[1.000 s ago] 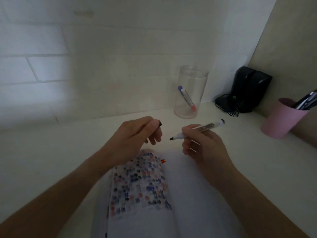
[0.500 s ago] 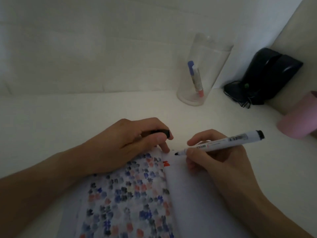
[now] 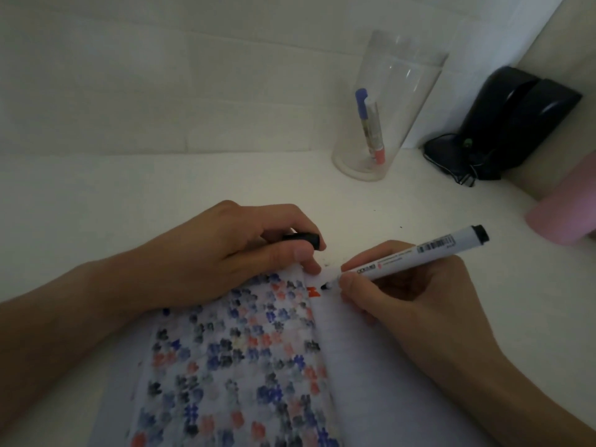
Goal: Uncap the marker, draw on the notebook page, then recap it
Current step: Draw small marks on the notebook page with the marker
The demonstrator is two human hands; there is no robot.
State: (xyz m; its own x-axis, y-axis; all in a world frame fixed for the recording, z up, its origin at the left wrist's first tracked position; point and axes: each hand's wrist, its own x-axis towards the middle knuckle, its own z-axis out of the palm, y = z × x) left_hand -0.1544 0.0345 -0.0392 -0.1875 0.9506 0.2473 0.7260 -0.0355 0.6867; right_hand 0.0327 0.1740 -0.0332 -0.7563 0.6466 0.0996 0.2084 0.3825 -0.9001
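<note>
Right hand [image 3: 409, 291] grips the white-barrelled marker with black end plug [image 3: 416, 253] in a writing hold, thumb and fingers pinched near the nib end. Barrel slants up and to the right, away from the page; black tip [image 3: 326, 286] points down-left and sits at the top of the blank right page, touching it or just above, can't tell which. A small black mark shows right at the tip.

Left hand [image 3: 232, 256] is closed around the small black marker cap [image 3: 303, 238], one end poking out between thumb and forefinger. Heel of that hand rests on the top edge of the left page. Hands are near each other, cap just up-left of the marker tip, not touching it.

Open white paper notebook [image 3: 361, 366] lies flat on the white desk [image 3: 129, 195] under both hands. Left page is covered with rows of blue, black and red-pink blotches; right page is mostly bare. A small orange-red mark [image 3: 312, 291] sits at the centre fold, just left of the tip.

Behind: clear plastic tumbler [image 3: 387, 108] holding a blue-capped pen [image 3: 371, 124] with a pink end, upright-ish, leaning. Right of it, black device with tangled cord [image 3: 516, 121] against the wall. Pink cup [image 3: 567, 208] at the right edge, partly cut off.
</note>
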